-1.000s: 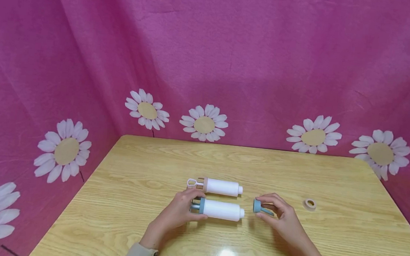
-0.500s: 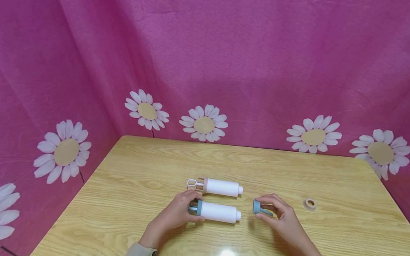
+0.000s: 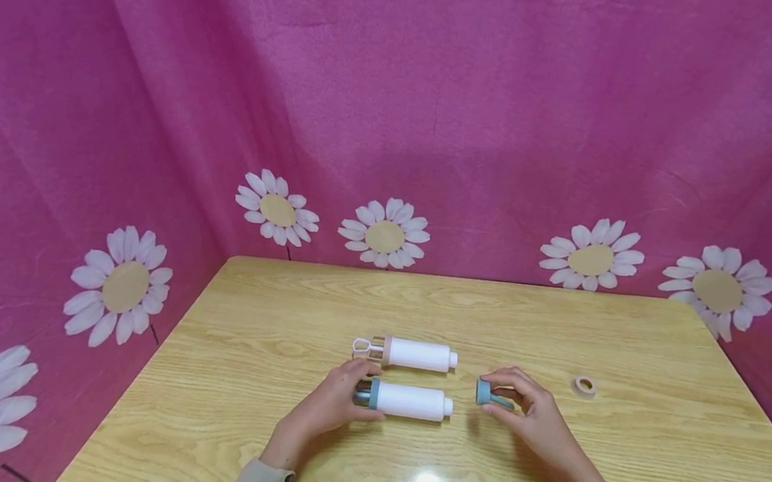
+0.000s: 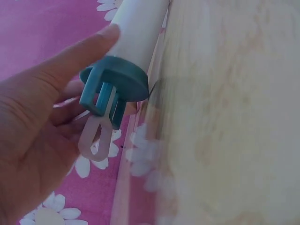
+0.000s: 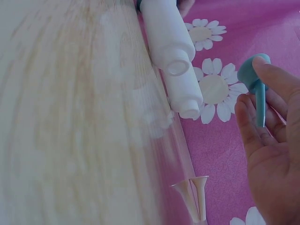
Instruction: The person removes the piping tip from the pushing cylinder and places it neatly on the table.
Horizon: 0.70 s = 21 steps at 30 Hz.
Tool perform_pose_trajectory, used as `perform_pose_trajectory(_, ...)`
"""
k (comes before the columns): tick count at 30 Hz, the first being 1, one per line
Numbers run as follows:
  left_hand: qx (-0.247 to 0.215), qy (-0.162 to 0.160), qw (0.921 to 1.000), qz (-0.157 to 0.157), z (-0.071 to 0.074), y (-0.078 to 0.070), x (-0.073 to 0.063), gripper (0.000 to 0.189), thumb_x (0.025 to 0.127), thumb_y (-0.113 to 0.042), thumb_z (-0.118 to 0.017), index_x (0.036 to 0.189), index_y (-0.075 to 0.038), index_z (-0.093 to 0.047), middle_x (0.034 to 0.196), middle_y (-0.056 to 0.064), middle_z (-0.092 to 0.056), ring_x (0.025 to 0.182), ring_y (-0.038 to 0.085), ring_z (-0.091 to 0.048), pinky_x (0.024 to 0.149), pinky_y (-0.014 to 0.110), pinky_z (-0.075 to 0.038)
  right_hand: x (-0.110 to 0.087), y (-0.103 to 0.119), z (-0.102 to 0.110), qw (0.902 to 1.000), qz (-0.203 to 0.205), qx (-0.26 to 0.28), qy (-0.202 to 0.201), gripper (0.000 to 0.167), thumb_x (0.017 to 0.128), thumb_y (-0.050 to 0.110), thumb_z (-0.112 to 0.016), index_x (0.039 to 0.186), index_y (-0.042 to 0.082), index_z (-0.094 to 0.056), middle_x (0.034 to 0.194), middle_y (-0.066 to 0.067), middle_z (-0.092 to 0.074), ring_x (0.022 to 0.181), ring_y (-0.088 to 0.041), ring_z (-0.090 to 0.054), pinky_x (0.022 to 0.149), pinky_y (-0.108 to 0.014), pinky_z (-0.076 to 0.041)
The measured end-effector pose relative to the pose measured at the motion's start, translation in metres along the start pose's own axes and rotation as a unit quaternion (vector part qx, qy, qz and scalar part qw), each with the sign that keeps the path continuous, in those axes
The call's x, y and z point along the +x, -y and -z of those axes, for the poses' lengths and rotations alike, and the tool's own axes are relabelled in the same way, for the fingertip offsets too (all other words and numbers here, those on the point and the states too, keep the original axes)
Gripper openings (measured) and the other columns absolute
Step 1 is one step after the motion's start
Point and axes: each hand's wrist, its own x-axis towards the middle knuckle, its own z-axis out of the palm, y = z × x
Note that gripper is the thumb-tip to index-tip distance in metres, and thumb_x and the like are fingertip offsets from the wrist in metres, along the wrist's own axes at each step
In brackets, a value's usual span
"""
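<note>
A white tube with a teal collar and a pull handle, like a large syringe, lies on the table. My left hand holds it at the collar end, thumb on the near side and fingers on the far side. In the left wrist view its pale loop handle sticks out towards the palm. My right hand pinches a teal cap-like piece with a thin stem between thumb and fingers, just right of the tube's narrow white tip. Parts of the left fingers are hidden behind the tube.
A second white tube with a beige collar lies parallel, just behind the first. A small beige ring-shaped piece rests to the right on the wooden table. A pink flowered cloth hangs beyond the table's back edge.
The teal-collared tube has shifted slightly left and nearer, further into my left hand, so its tip sits farther from the teal piece. The right hand has barely moved.
</note>
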Motion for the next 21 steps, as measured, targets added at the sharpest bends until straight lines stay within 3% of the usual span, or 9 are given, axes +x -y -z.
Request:
perform_pose_trajectory(3,-0.009,-0.031,0.9994,-0.014,-0.001,-0.003,0.0,0.063,0.077,-0.03,-0.083,0.13,-0.007,-0.057,0.136,0.011,-0.057,0.126,0.029,-0.054,0.106,0.046,-0.048,0.0,0.0,0.0,1.0,0.007,0.001,0.0,0.035,0.082,-0.007,-0.072,0.116,-0.005,-0.063,0.113,0.009,-0.061,0.101,0.005,-0.058,0.09,-0.014,-0.053)
perform_pose_trajectory(5,-0.008,-0.065,0.9971,-0.039,-0.001,-0.006,0.0,0.061,0.077,-0.028,-0.083,0.129,-0.007,-0.058,0.134,0.01,-0.058,0.126,0.028,-0.055,0.105,0.045,-0.049,0.0,0.0,-0.001,1.0,0.007,0.001,-0.001,0.036,0.082,-0.007,-0.072,0.116,-0.005,-0.063,0.113,0.008,-0.062,0.102,0.005,-0.059,0.09,-0.014,-0.053)
perform_pose_trajectory(11,-0.006,-0.156,0.9796,-0.126,-0.007,-0.018,0.007,0.055,0.074,-0.02,-0.085,0.122,-0.006,-0.062,0.125,0.009,-0.063,0.12,0.025,-0.06,0.102,0.038,-0.051,0.003,0.0,-0.003,1.0,0.001,0.001,0.004,0.033,0.083,-0.005,-0.071,0.116,-0.004,-0.064,0.111,0.004,-0.062,0.101,0.004,-0.059,0.091,-0.016,-0.053)
perform_pose_trajectory(16,-0.019,-0.174,0.9716,-0.159,-0.014,-0.026,0.014,0.053,0.072,-0.018,-0.086,0.119,-0.005,-0.064,0.12,0.009,-0.066,0.117,0.024,-0.061,0.101,0.036,-0.052,0.007,0.0,-0.008,0.9998,0.009,0.006,0.016,0.033,0.084,-0.004,-0.071,0.115,-0.01,-0.062,0.11,0.001,-0.064,0.101,0.002,-0.06,0.09,-0.021,-0.056)
perform_pose_trajectory(21,-0.018,-0.18,0.9666,-0.181,-0.023,-0.033,0.019,0.052,0.072,-0.019,-0.086,0.118,-0.005,-0.064,0.118,0.007,-0.067,0.114,0.022,-0.062,0.1,0.033,-0.052,0.008,0.001,-0.012,0.9996,0.012,0.015,0.023,0.031,0.083,-0.004,-0.071,0.114,-0.004,-0.064,0.109,0.0,-0.064,0.101,0.002,-0.06,0.091,-0.021,-0.055)
